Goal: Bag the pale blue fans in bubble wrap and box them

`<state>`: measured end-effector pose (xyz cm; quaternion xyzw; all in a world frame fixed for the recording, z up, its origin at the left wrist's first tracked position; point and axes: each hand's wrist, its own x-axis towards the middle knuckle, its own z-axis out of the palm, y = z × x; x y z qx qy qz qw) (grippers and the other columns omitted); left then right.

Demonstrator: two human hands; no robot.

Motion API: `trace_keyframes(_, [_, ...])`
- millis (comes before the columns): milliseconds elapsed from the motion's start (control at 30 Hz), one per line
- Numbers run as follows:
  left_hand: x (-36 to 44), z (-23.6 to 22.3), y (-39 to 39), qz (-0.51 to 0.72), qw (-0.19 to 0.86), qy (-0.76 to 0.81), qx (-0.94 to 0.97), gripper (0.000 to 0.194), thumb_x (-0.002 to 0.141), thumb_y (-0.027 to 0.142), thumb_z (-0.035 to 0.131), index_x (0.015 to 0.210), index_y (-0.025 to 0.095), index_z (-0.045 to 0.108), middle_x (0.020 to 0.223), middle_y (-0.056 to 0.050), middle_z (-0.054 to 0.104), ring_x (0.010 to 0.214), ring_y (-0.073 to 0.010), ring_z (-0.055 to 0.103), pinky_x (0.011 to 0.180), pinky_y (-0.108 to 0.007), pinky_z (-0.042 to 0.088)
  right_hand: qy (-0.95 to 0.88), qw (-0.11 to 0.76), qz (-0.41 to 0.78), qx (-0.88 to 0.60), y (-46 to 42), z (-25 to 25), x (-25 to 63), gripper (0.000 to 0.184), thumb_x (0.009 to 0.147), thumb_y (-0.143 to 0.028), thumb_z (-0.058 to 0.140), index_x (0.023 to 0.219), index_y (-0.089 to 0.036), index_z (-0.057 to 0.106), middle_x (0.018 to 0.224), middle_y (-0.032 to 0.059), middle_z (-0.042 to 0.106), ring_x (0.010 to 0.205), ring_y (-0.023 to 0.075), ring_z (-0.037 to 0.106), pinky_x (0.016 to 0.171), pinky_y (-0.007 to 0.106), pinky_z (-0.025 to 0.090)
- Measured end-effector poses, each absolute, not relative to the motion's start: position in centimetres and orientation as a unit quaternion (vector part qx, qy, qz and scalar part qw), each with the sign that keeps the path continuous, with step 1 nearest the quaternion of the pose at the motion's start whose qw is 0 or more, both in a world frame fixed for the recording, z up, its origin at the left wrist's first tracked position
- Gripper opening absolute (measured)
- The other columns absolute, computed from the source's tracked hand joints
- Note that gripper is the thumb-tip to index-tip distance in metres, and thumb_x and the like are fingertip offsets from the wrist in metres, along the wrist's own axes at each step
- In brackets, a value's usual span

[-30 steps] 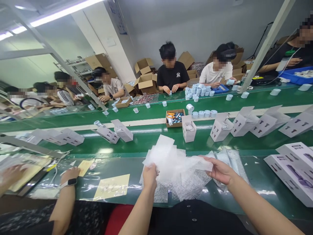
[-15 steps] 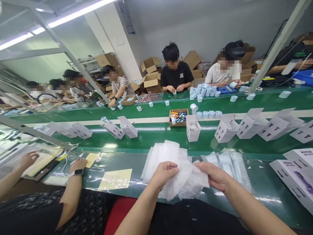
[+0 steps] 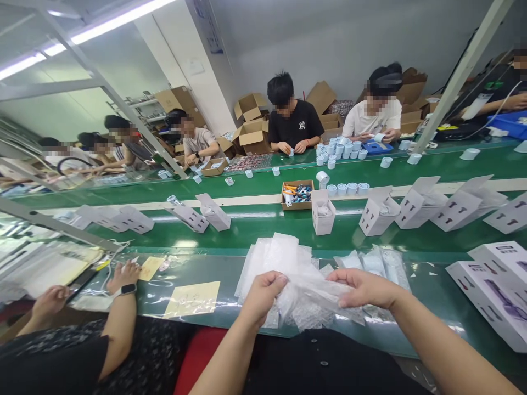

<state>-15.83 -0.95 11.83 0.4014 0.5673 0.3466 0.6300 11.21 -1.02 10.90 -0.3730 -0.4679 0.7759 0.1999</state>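
A clear bubble wrap bag (image 3: 315, 291) is stretched between my two hands above the bench. My left hand (image 3: 263, 296) pinches its left end between thumb and fingers. At the other end, my right hand (image 3: 366, 288) curls its fingers and thumb around the plastic; the fingertips are partly hidden by it. Beneath and behind lies a pile of flat bubble wrap bags (image 3: 282, 249). Just beyond my right hand rest several filled bubble wrap packs (image 3: 391, 266) with pale blue contents.
Open white boxes (image 3: 323, 214) stand along the green conveyor belt (image 3: 255, 225). A small carton (image 3: 297, 196) of parts and pale blue cups (image 3: 341, 190) are behind. Printed boxes (image 3: 489, 296) stand at right. A co-worker's hand (image 3: 123, 274) rests near yellow paper (image 3: 193, 299) at left.
The bag has been drawn out into a longer, narrower shape between my hands. My right hand has turned and its fingers have shifted on the plastic. The neighbouring co-worker's far hand has lowered.
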Motion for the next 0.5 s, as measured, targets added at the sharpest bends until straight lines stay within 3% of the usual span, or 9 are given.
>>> trace_keyframes(100, [-17.2,12.7,-0.3,0.371,0.634,0.563,0.379,0.039,0.056,0.047,0.080,0.063,0.012,0.064,0.050,0.003,0.050,0.048,-0.0072,0.040,0.051,-0.021,0.030,-0.528,0.204,0.726,-0.391,-0.8,10.8,12.6,0.041,0.068,-0.033,0.077,0.106,-0.020,0.065,0.084,0.0011,0.067,0.074,0.0159,0.060,0.067,0.026,0.047])
trace_keyframes(233, [-15.5,13.2,0.2,0.440,0.691,0.504,0.274,0.039,0.056,0.042,0.081,0.068,0.015,0.055,0.063,0.001,0.057,0.058,-0.0109,0.050,0.061,-0.025,0.041,-0.358,0.398,0.773,-0.341,-0.3,9.8,10.7,0.049,0.070,-0.047,0.074,0.113,-0.027,0.060,0.119,0.0058,0.062,0.108,0.0261,0.058,0.087,0.042,0.048])
trace_keyframes(300, [-13.8,13.1,0.2,0.454,0.671,0.501,0.305,0.035,0.060,0.038,0.077,0.071,0.017,0.052,0.066,0.002,0.057,0.060,-0.0112,0.051,0.062,-0.025,0.041,-0.266,0.437,0.799,-0.317,0.3,9.5,8.7,0.046,0.070,-0.048,0.074,0.110,-0.028,0.059,0.121,0.0063,0.062,0.110,0.0282,0.058,0.090,0.048,0.047])
trace_keyframes(400, [-12.2,12.6,-0.4,0.408,0.551,0.527,0.502,0.019,0.070,0.028,0.067,0.075,0.018,0.052,0.069,0.002,0.055,0.065,-0.0124,0.050,0.065,-0.025,0.038,-0.210,0.478,0.773,-0.361,1.6,9.9,6.5,0.037,0.073,-0.047,0.073,0.100,-0.024,0.062,0.104,0.0059,0.069,0.098,0.0251,0.063,0.090,0.045,0.048])
trace_keyframes(500, [-12.3,12.0,-2.1,0.316,0.395,0.520,0.688,0.004,0.076,0.017,0.055,0.080,0.018,0.054,0.077,-0.001,0.056,0.076,-0.0159,0.050,0.073,-0.028,0.038,-0.248,0.532,0.715,-0.379,2.8,10.9,5.8,0.042,0.072,-0.053,0.072,0.101,-0.025,0.063,0.103,0.0045,0.070,0.099,0.0243,0.062,0.088,0.040,0.048])
